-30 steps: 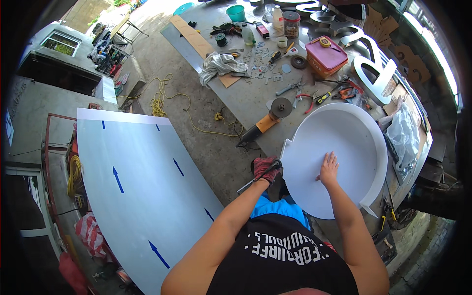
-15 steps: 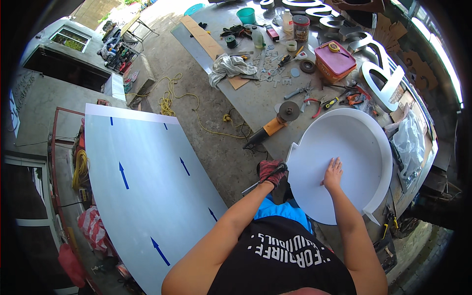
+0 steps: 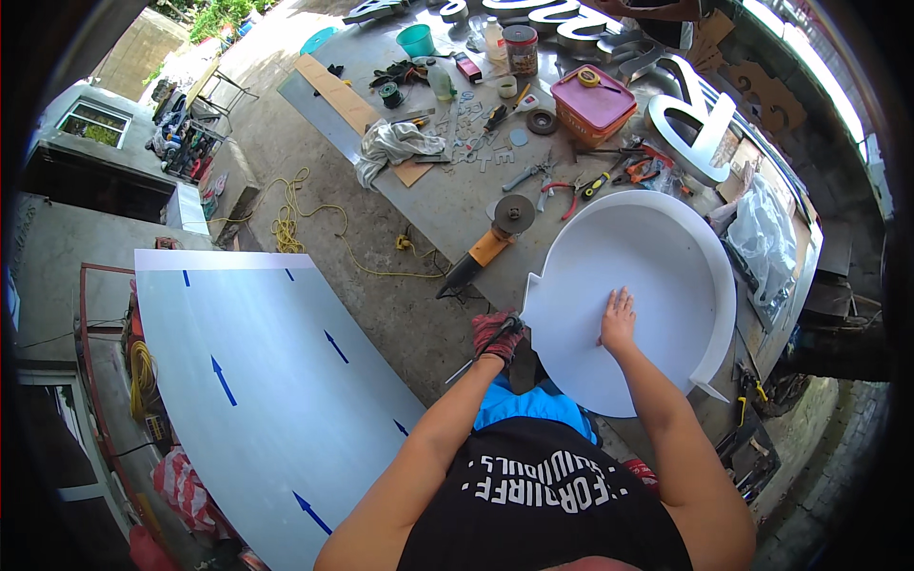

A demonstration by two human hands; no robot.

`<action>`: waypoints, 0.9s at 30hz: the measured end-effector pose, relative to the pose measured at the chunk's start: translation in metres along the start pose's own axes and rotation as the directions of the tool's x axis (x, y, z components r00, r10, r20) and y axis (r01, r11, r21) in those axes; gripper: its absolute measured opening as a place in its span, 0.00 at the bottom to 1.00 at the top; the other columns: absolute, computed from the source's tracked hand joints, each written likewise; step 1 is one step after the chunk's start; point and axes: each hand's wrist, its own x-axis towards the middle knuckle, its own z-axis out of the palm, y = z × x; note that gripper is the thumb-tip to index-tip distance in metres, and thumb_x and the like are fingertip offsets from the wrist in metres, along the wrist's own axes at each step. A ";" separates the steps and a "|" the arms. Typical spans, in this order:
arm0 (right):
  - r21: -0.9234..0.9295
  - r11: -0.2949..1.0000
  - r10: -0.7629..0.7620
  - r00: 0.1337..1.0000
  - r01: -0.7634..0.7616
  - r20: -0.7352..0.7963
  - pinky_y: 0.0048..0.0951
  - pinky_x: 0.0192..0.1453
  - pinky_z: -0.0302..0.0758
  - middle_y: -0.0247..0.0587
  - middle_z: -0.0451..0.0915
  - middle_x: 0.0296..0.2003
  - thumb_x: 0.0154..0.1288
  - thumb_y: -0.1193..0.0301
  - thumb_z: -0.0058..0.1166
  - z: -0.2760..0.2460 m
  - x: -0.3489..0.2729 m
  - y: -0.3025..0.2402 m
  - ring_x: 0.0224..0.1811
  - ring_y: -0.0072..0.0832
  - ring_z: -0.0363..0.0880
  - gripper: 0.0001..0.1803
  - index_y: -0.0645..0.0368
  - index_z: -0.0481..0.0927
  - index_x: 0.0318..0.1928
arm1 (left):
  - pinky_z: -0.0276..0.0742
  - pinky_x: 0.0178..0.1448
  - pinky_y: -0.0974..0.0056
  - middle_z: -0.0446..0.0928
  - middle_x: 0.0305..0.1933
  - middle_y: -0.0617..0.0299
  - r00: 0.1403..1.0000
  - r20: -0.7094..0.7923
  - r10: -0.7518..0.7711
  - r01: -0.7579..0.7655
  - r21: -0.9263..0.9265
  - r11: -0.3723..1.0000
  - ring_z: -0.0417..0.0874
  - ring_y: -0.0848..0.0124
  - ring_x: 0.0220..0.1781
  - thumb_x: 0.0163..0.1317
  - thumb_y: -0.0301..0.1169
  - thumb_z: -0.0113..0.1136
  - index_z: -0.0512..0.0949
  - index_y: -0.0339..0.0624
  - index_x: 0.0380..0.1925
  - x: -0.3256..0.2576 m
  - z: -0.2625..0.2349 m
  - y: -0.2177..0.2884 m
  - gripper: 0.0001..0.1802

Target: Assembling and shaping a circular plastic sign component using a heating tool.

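The large white round panel with a raised rim (image 3: 657, 285) lies flat on the near end of the workbench (image 3: 447, 195), and we work at its left edge. Our right hand (image 3: 618, 321) rests on the panel's face with fingers spread, holding nothing, pressing it down. Our left hand (image 3: 497, 333), in a red glove, is closed around a slim dark hand tool (image 3: 481, 354) whose tip meets the panel's left edge; we cannot tell what kind of tool it is. To do this well, we judge it best to keep the flat hand near the worked edge so the panel cannot turn, and to guide the tool along the edge with short controlled strokes. Beyond the panel's left edge lies an orange angle grinder (image 3: 487, 247); farther left stands a pale sheet with blue arrows (image 3: 257, 381).
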 end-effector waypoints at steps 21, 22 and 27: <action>-0.030 1.000 0.007 1.000 -0.006 0.016 0.54 0.70 0.71 0.65 0.40 0.81 0.34 0.61 0.87 0.002 -0.002 0.003 0.82 0.60 0.48 0.78 0.66 0.46 0.80 | 0.77 0.65 0.49 0.87 0.53 0.58 1.000 0.022 0.014 -0.013 -0.064 0.998 0.86 0.55 0.56 0.58 0.54 0.68 0.85 0.50 0.52 0.003 0.007 0.000 0.28; -0.031 0.999 0.011 1.000 -0.010 0.016 0.54 0.70 0.71 0.65 0.40 0.81 0.34 0.61 0.87 0.002 -0.002 0.004 0.82 0.60 0.48 0.78 0.66 0.46 0.80 | 0.77 0.64 0.50 0.87 0.53 0.58 1.000 0.024 -0.005 0.007 -0.054 0.999 0.86 0.55 0.56 0.57 0.53 0.69 0.85 0.49 0.52 0.003 0.007 0.002 0.28; 0.001 1.000 -0.009 0.998 0.009 -0.069 0.52 0.67 0.75 0.66 0.40 0.81 0.26 0.66 0.89 0.004 -0.002 0.002 0.81 0.62 0.50 0.80 0.67 0.47 0.80 | 0.78 0.63 0.50 0.87 0.53 0.58 1.000 0.010 -0.016 0.016 -0.030 0.999 0.86 0.55 0.56 0.57 0.52 0.70 0.85 0.49 0.52 0.004 0.018 -0.004 0.27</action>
